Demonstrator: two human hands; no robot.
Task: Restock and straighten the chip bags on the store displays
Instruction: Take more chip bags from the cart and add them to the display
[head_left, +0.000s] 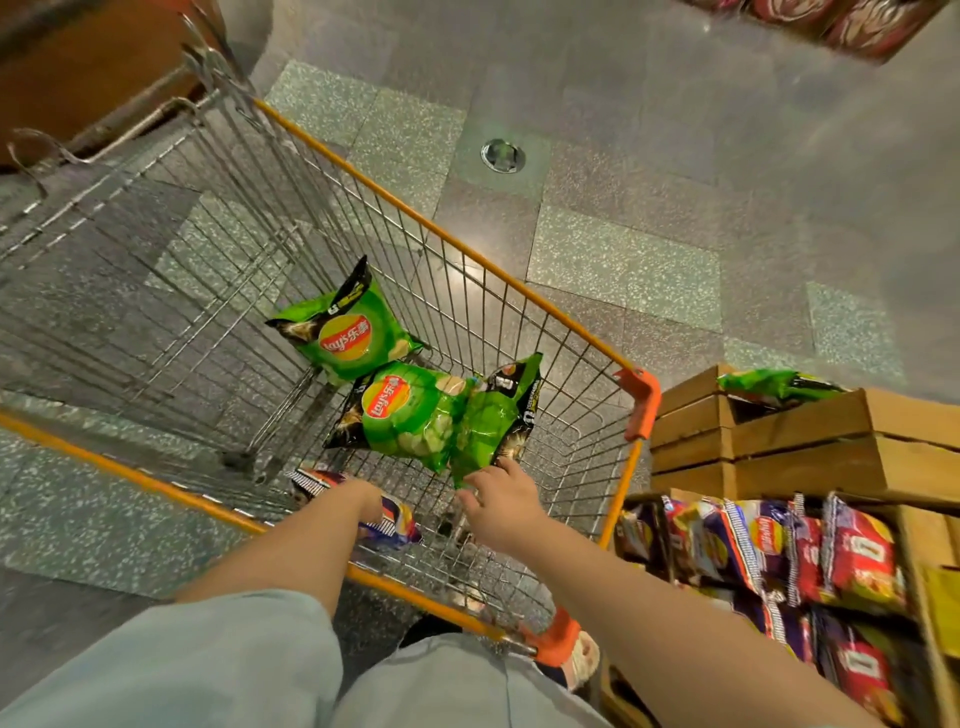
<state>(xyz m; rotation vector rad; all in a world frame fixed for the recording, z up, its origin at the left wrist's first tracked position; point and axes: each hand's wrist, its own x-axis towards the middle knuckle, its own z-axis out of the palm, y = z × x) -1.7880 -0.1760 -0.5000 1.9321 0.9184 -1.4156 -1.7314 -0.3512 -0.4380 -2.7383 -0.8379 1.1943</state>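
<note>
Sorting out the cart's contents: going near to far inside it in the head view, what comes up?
Purple bag under the left hand → green bags at the right hand → far green bag.

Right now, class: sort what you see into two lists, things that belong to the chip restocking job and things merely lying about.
Belongs to the job:
green chip bags in the cart
purple chip bag under the left hand
right hand touching a green bag
shelf bags
wooden crates

Just lying about:
floor drain
red packs at top right
</note>
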